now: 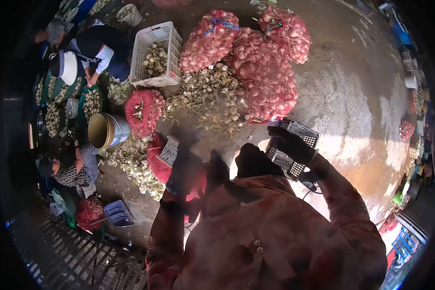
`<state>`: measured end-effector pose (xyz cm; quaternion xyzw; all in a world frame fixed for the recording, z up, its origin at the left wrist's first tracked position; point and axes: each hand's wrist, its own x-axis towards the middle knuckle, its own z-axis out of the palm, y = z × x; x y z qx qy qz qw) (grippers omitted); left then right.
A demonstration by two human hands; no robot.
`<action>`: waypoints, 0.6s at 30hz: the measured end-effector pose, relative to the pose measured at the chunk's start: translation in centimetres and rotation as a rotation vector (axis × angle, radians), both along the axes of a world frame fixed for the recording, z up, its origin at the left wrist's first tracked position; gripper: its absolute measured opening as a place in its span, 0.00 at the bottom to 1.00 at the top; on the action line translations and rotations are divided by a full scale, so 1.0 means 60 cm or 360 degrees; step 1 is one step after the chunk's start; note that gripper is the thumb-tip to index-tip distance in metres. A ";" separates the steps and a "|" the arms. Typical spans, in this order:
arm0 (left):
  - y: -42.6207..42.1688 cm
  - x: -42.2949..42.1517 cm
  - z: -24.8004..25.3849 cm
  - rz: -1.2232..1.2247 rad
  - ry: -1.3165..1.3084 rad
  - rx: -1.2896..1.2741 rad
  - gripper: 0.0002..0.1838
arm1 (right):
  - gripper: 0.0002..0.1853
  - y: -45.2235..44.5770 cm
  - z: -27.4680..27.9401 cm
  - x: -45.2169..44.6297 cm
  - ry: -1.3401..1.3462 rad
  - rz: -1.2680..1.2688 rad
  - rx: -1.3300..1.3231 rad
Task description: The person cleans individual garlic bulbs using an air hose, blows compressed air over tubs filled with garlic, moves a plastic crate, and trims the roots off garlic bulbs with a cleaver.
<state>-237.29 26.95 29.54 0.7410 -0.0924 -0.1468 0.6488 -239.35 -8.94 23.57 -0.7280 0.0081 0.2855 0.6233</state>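
Observation:
My left hand [184, 169], in a dark glove, is smeared by motion, so its fingers cannot be made out. Close beside it are a pale slatted piece [168, 151] and a red mesh bag [155, 162]; whether the hand touches either is unclear. My right hand [292, 146], also in a dark glove, lies across a black plastic crate [302, 132] with its fingers curled over it. The glove hides the crate's middle. Beyond my hands, loose garlic bulbs [217, 94] are heaped on the floor.
Full red mesh sacks of garlic [266, 72] stand ahead, beside a white crate [174, 53] holding bulbs. To the left are an open red sack [145, 116], a bucket [118, 131], a blue shovel [119, 213] and two seated people [79, 166] [101, 48].

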 end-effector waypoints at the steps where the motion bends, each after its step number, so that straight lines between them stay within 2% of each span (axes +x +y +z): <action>1: -0.009 0.017 0.007 -0.0062 -0.0005 -0.0013 0.21 | 0.27 0.085 0.038 0.019 -0.0193 0.0054 0.0307; 2: -0.022 0.042 0.014 -0.0185 -0.0013 -0.0299 0.23 | 0.30 0.149 0.072 0.038 -0.0241 0.0061 0.0316; 5: -0.029 0.092 0.034 -0.0419 -0.0534 0.0375 0.32 | 0.29 0.235 0.112 0.082 -0.0553 -0.0094 0.0528; 7: -0.055 0.111 0.071 -0.0307 -0.0102 0.0490 0.33 | 0.21 0.242 0.127 0.107 -0.0680 -0.0127 -0.0197; 8: -0.046 0.122 0.021 -0.0241 0.0112 0.0110 0.32 | 0.15 0.239 0.117 0.116 -0.0549 -0.0344 -0.0016; 9: -0.038 0.134 -0.028 -0.0161 0.0321 -0.0271 0.31 | 0.15 0.235 0.103 0.129 -0.0567 -0.0355 -0.0010; 11: -0.029 0.164 -0.030 -0.0685 -0.0446 0.0200 0.28 | 0.12 0.241 0.073 0.139 -0.0528 -0.0403 0.0081; 13: -0.027 0.196 -0.033 -0.0924 -0.1229 0.0543 0.26 | 0.10 0.255 0.063 0.166 -0.0503 -0.0465 0.0087; 14: -0.028 0.198 -0.038 -0.0795 -0.0163 0.0167 0.25 | 0.08 0.255 0.059 0.171 -0.0296 -0.0677 0.0128; 15: -0.029 0.204 -0.041 -0.0741 0.0270 0.0068 0.25 | 0.07 0.252 0.063 0.189 -0.0090 -0.0886 0.0161; 16: -0.030 0.209 -0.043 -0.0615 0.0690 -0.0026 0.25 | 0.07 0.239 0.049 0.219 -0.0187 -0.0689 -0.0360; 18: -0.025 0.241 -0.032 -0.0795 -0.0043 0.0226 0.27 | 0.07 0.204 0.008 0.255 -0.0709 -0.0243 -0.1274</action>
